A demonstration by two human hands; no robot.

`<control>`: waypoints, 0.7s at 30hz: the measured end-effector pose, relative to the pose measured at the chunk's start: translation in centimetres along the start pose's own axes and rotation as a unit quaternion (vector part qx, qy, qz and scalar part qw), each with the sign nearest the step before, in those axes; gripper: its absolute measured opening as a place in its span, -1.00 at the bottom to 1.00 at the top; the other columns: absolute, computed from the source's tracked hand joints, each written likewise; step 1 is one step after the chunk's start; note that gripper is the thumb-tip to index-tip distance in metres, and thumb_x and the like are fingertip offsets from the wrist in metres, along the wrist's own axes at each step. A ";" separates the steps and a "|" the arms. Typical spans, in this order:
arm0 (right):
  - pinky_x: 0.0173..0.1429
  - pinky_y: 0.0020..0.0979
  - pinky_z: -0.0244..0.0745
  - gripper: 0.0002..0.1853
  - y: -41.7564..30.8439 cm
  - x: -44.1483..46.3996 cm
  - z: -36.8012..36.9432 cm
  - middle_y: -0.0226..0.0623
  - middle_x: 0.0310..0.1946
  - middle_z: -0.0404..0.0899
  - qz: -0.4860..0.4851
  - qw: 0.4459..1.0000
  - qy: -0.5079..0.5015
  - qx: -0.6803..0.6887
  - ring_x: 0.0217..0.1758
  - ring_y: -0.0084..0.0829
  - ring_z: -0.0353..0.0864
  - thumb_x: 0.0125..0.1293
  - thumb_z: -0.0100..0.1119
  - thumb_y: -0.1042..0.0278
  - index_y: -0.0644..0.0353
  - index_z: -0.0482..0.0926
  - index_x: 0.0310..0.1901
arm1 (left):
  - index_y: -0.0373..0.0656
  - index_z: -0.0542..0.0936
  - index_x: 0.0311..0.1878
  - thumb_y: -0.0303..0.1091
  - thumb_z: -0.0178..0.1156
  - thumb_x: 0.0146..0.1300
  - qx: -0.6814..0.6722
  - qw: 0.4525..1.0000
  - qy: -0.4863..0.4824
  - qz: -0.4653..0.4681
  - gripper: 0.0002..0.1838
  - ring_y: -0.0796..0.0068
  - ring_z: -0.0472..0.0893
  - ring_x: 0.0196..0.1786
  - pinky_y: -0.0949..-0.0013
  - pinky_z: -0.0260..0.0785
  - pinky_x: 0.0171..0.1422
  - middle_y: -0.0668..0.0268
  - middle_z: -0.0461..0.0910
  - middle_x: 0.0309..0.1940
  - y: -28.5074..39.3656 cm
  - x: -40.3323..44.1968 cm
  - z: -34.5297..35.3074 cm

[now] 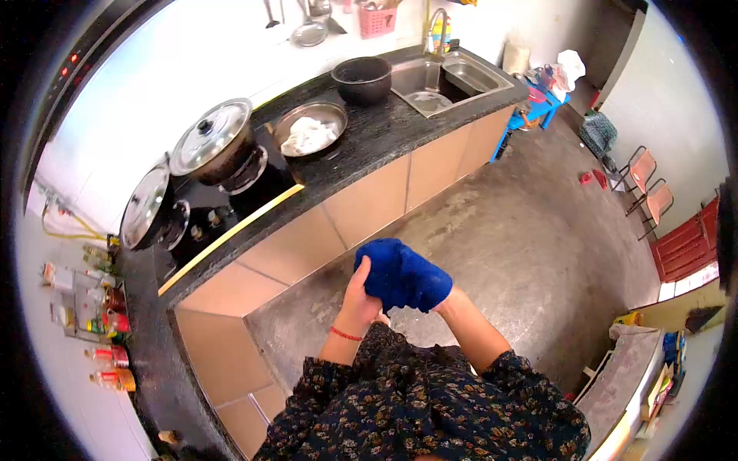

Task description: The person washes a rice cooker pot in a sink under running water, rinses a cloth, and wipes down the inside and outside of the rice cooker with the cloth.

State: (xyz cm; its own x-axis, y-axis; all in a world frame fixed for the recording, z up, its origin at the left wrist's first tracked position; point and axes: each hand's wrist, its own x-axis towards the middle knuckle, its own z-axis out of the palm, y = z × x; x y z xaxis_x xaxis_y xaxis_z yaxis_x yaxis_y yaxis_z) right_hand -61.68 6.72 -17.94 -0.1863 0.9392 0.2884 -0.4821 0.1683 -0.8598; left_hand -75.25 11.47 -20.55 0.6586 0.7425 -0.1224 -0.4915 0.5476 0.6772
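Observation:
In front of my body, a bunched blue cloth is held up over the floor between my hands. My left hand, with a red beaded bracelet at its wrist, grips the cloth's left side, thumb on top. The cloth covers my right hand; only the right wrist shows at its lower right edge, and those fingers are hidden.
Along the counter are two lidded pots on the stove, a metal pan holding a white cloth, a black pot and a sink. Bottles line the left wall; chairs stand far right.

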 end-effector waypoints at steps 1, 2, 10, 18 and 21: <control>0.29 -0.31 0.30 -0.65 -0.1 0.5 -1.2 -0.23 0.04 0.53 -0.022 0.999 0.025 0.015 0.12 -0.24 0.48 0.27 0.16 0.37 0.22 0.48 0.09 | -0.18 0.42 0.25 0.00 -0.09 0.44 0.007 1.000 -0.010 -0.006 -0.49 0.23 0.51 0.20 0.08 0.34 0.32 0.22 0.51 0.18 0.1 2.6 -0.2; 0.28 -0.33 0.31 -0.64 -1.0 1.2 -2.9 -0.23 0.04 0.54 -0.027 0.999 0.025 -0.018 0.11 -0.26 0.49 0.26 0.16 0.38 0.22 0.48 0.09 | -0.20 0.42 0.24 -0.01 -0.09 0.45 0.018 0.999 -0.024 -0.010 -0.49 0.23 0.52 0.19 0.08 0.34 0.32 0.20 0.51 0.18 0.1 4.9 -0.2; 0.41 -0.41 0.23 -0.48 -10.3 10.9 -12.0 -0.29 0.25 0.44 -0.148 0.894 -0.007 -0.423 0.31 -0.36 0.40 0.37 0.07 0.25 0.22 0.31 0.32 | -0.25 0.49 0.12 -0.06 0.04 0.41 -0.042 0.998 -0.046 0.020 -0.56 0.22 0.54 0.15 0.11 0.35 0.30 0.14 0.58 0.05 6.0 22.0 3.6; 0.14 -0.27 0.48 -0.69 -7.2 9.1 -28.2 -0.18 -0.04 0.61 0.123 0.882 0.422 0.171 0.02 -0.32 0.59 0.40 -0.02 0.22 0.27 0.55 -0.02 | -0.17 0.58 -0.04 0.00 0.04 0.39 -0.053 0.998 0.030 0.015 -0.60 0.18 0.62 -0.04 0.07 0.47 0.11 0.20 0.64 -0.09 10.7 36.6 5.7; 0.10 -0.30 0.51 -0.68 -5.9 9.4 -36.0 -0.17 -0.10 0.64 0.096 0.875 0.462 0.105 -0.02 -0.31 0.61 0.40 -0.02 0.21 0.27 0.56 -0.04 | -0.18 0.58 -0.04 0.01 0.01 0.40 -0.076 0.997 0.013 0.014 -0.58 0.16 0.63 -0.07 0.07 0.49 0.08 0.19 0.64 -0.12 11.2 41.8 5.6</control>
State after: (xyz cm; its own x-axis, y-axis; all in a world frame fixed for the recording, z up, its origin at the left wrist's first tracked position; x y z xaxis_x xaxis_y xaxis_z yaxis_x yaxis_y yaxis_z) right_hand -29.73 25.31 -25.33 0.4446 0.8010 -0.4009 -0.6822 0.0128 -0.7311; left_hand -50.04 46.46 -14.07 0.6297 0.7667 -0.1248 -0.5912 0.5772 0.5633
